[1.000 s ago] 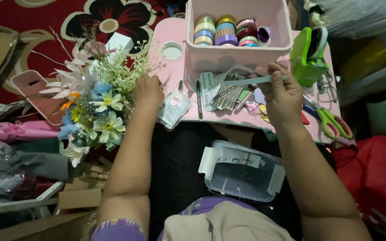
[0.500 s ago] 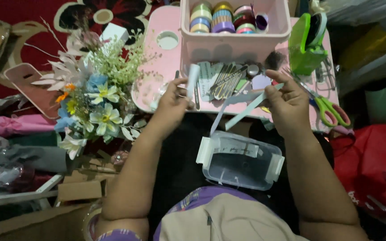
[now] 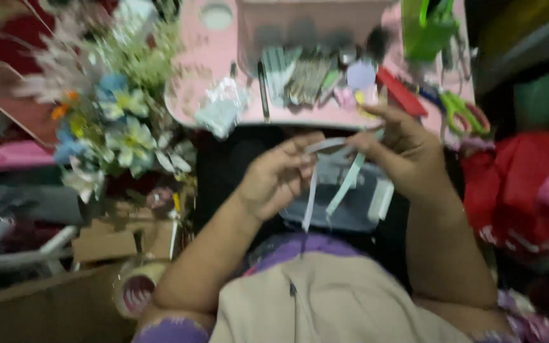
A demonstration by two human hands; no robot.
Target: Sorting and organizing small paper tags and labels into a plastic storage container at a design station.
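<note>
Both hands are raised together over the lap, just in front of the pink desk (image 3: 192,95): the left hand (image 3: 277,181) and the right hand (image 3: 405,152) each pinch a pale grey-white ribbon (image 3: 332,145) that spans the short gap between them, with two loose tails hanging down from it, one straight and one slanting. Below the tails, on the lap, lies a grey lidded plastic box (image 3: 357,203) with a white clasp on its right side; what is in it cannot be told through the blur. At the far edge of the desk stands a pale pink bin (image 3: 312,25), its contents cut off by the top of the frame. In front of it lie a row of metal tools (image 3: 306,79), a black pen (image 3: 263,89), a crumpled clear packet (image 3: 223,111), a round lilac disc (image 3: 360,75) and a flat red strip (image 3: 401,92). A bright green holder (image 3: 430,28) stands at the right, with green-handled scissors (image 3: 462,108) near the desk's right edge. A bouquet (image 3: 106,108) of blue, white and cream artificial flowers sits to the left, and below it lie brown cardboard boxes (image 3: 106,244) and a roll of tape (image 3: 136,292).
</note>
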